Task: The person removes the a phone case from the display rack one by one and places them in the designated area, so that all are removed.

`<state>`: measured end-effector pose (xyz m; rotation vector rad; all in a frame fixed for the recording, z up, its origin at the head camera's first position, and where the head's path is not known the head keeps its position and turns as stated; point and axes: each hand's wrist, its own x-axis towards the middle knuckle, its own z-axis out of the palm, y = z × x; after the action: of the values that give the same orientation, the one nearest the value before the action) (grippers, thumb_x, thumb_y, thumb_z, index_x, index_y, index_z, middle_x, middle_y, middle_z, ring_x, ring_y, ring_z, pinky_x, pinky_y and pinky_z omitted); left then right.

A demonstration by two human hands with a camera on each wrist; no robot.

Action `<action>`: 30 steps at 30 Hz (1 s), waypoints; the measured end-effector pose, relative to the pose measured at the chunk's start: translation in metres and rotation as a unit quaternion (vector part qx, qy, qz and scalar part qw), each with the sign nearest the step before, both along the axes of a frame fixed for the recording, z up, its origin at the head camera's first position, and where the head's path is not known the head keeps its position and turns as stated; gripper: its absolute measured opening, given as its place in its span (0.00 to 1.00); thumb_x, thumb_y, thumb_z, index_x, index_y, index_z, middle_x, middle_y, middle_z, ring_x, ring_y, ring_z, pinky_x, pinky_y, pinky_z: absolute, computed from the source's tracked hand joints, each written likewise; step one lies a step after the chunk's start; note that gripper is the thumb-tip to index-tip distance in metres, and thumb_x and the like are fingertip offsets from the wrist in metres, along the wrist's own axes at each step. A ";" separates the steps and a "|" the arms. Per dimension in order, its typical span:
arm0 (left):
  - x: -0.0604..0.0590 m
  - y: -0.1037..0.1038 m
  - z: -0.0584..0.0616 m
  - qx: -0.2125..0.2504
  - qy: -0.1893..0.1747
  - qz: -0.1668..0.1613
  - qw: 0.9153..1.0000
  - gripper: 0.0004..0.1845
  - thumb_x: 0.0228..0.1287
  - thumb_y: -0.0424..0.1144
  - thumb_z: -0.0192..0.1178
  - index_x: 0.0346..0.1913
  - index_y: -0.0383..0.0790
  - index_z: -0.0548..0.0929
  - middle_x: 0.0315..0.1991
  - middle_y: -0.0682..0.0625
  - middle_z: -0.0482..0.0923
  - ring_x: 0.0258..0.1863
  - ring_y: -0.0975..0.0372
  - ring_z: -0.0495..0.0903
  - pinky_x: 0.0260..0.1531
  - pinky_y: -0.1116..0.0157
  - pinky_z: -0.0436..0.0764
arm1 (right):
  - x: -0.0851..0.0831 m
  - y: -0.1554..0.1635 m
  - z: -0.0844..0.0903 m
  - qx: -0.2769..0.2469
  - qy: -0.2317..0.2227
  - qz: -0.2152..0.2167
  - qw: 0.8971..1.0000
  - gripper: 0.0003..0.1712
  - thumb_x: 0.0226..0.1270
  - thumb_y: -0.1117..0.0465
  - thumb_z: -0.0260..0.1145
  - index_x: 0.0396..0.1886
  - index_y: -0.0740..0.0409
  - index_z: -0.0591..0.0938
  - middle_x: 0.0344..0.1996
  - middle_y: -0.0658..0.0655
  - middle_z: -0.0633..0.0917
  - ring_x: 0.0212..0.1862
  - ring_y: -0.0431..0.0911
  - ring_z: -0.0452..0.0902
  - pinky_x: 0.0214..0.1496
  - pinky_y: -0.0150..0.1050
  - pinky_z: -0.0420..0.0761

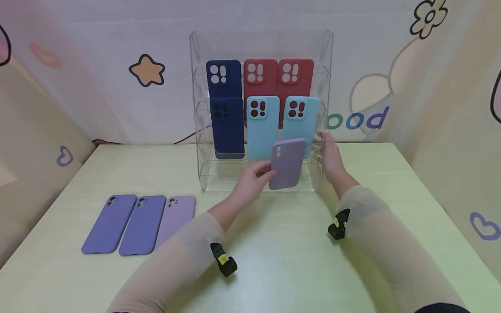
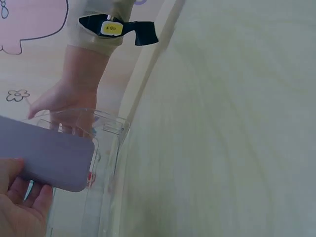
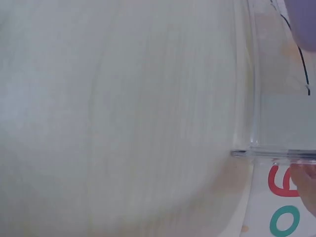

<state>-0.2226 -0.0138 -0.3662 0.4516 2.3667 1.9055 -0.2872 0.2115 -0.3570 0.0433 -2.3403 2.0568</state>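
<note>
My left hand [image 1: 252, 182] pinches a light purple phone case [image 1: 288, 163] by its left edge, thumb on the near side. The case is upright, slightly tilted, in front of the lower tier of a clear acrylic display rack [image 1: 260, 184]. In the left wrist view, the left hand [image 2: 22, 210] grips that case [image 2: 49, 153] along one long edge. My right hand [image 1: 334, 163] rests at the rack's right side, fingers fairly straight. Only a little of the right hand [image 3: 305, 187] shows in the right wrist view, outside the side panel.
The rack's upper tiers hold dark blue cases [image 1: 227, 130], red cases [image 1: 293, 89] and light blue cases [image 1: 263, 134]. On the table's left lie two violet cases [image 1: 109, 226] and one lilac case [image 1: 176, 217]. A printed cloth [image 1: 98, 95] hangs behind; a dark cord [image 1: 188, 138] runs along the back edge.
</note>
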 end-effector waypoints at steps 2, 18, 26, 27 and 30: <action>0.006 -0.006 0.000 0.000 -0.025 0.004 1.000 0.15 0.65 0.33 0.57 0.54 0.37 0.79 0.45 0.45 0.80 0.44 0.57 0.79 0.47 0.62 0.78 | 0.001 0.000 0.002 0.007 -0.003 -0.001 1.000 0.43 0.70 0.33 0.25 0.73 0.57 0.52 0.73 0.58 0.47 0.72 0.56 0.42 0.68 0.56 0.52; 0.058 -0.065 -0.012 0.039 -0.134 -0.028 0.990 0.15 0.64 0.28 0.56 0.53 0.25 0.76 0.45 0.39 0.79 0.42 0.58 0.80 0.44 0.61 0.80 | -0.004 -0.001 0.003 0.024 0.022 -0.053 0.998 0.43 0.69 0.32 0.25 0.69 0.57 0.57 0.64 0.65 0.65 0.64 0.58 0.61 0.65 0.55 0.60; 0.076 -0.102 -0.014 0.033 -0.157 -0.029 0.987 0.17 0.65 0.30 0.55 0.54 0.24 0.74 0.44 0.42 0.80 0.42 0.61 0.79 0.46 0.59 0.79 | -0.006 -0.003 -0.002 0.044 0.035 -0.057 0.997 0.45 0.68 0.31 0.24 0.68 0.58 0.60 0.61 0.65 0.67 0.62 0.58 0.63 0.65 0.55 0.62; 0.077 -0.105 -0.014 0.028 -0.159 -0.026 0.987 0.17 0.65 0.30 0.55 0.54 0.24 0.74 0.44 0.44 0.80 0.42 0.62 0.79 0.46 0.59 0.79 | -0.006 -0.003 -0.001 0.049 0.037 -0.056 0.997 0.45 0.68 0.31 0.24 0.68 0.59 0.60 0.61 0.65 0.67 0.61 0.58 0.63 0.65 0.55 0.61; 0.079 -0.115 -0.011 0.022 -0.167 -0.012 0.986 0.18 0.65 0.31 0.56 0.55 0.24 0.74 0.42 0.47 0.80 0.41 0.64 0.79 0.47 0.59 0.79 | -0.005 -0.003 0.000 0.061 0.038 -0.056 0.996 0.45 0.68 0.32 0.23 0.67 0.60 0.61 0.60 0.65 0.67 0.61 0.58 0.63 0.65 0.56 0.61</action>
<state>-0.1432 -0.1286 -0.3770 0.1464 2.0996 1.8565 -0.2917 0.2089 -0.3572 -0.0056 -2.3615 1.8279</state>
